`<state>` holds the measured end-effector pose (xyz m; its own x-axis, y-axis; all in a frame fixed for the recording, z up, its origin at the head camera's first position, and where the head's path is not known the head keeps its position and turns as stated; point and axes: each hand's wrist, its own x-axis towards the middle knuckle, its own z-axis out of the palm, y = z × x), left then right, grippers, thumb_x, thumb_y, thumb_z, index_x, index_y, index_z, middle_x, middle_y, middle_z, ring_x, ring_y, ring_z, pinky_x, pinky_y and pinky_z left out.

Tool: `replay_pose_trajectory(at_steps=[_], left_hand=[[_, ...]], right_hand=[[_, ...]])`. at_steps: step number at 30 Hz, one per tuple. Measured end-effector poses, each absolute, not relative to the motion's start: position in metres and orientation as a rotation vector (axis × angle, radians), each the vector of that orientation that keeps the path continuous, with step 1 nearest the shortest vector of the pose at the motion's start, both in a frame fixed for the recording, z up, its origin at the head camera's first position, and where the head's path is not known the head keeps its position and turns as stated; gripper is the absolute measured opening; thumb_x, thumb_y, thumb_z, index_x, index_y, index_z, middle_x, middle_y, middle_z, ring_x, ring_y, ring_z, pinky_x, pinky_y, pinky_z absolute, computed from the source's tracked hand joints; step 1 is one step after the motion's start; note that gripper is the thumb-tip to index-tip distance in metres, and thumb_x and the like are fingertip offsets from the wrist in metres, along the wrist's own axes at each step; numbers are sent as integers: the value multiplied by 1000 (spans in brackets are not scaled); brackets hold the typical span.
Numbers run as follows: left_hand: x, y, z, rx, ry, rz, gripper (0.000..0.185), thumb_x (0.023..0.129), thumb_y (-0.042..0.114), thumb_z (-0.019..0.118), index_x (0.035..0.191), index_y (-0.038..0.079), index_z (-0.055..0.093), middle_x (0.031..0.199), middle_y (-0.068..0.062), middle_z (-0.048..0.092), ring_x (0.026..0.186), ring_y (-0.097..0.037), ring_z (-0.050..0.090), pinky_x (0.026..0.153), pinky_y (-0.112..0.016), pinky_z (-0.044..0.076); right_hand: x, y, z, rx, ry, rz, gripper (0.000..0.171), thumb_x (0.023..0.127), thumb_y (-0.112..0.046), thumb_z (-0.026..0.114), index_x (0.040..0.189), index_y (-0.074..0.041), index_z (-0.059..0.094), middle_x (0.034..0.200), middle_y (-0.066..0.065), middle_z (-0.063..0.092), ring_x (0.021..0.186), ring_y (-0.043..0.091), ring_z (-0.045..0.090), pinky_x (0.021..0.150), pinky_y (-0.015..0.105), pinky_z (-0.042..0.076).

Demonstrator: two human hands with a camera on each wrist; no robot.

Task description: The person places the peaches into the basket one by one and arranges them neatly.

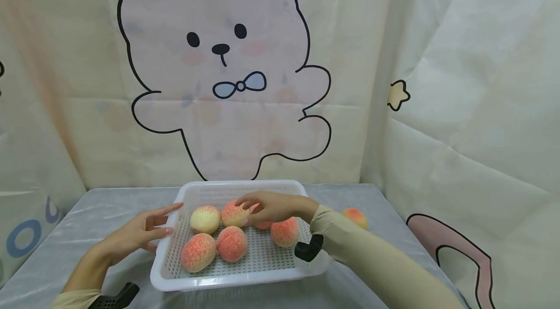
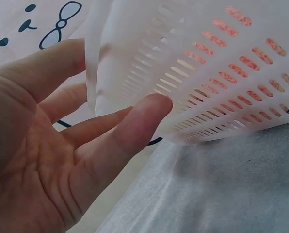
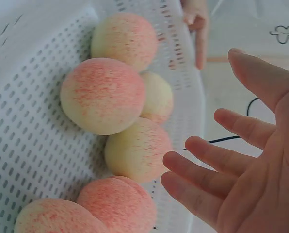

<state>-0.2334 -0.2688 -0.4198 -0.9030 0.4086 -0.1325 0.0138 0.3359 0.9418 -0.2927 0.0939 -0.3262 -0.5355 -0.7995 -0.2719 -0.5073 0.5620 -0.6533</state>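
Note:
A white perforated plastic basket (image 1: 245, 277) holds several pink-and-yellow peaches, among them a mostly pink peach (image 1: 232, 244) and a paler peach (image 1: 204, 219). At the basket's left rim is my left hand (image 1: 133, 236), its fingertips right at the edge. In the left wrist view the thumb (image 2: 144, 114) lies along the outside of the slotted wall, while other fingers pass behind the rim. My right hand (image 1: 273, 207) hovers over the peaches at the back of the basket, fingers spread. The right wrist view shows its palm (image 3: 261, 194) with nothing in it.
Another peach (image 1: 355, 217) lies on the grey cloth-covered table (image 1: 118, 202), right of the basket and partly behind my right forearm. A curtain with a cartoon bear (image 1: 223, 119) hangs behind the table, and pale fabric (image 1: 481, 119) hangs at the right.

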Motion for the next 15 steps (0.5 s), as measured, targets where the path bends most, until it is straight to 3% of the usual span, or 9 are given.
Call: replay_pose_trajectory(at_steps=[9,15], left_hand=[[-233,-267,-422,359,2260,1584,72,103,27,58,162,14,20,159,-35,29,117,-24,65,79,-48,62],[-234,-269,-422,344,2267,1583,73,102,28,59,162,15,20,158,-36,31,116,-25,65,79,-48,61]], right_hand=[[-288,127,-316,-1025,2284,-823,52,101,-27,61,150,-16,47,152,18,50,136,35,55,107,45,50],[-290,159,-315,-1032,2318,-912,52,102,-27,61,149,-12,47,150,22,51,132,39,57,105,52,51]])
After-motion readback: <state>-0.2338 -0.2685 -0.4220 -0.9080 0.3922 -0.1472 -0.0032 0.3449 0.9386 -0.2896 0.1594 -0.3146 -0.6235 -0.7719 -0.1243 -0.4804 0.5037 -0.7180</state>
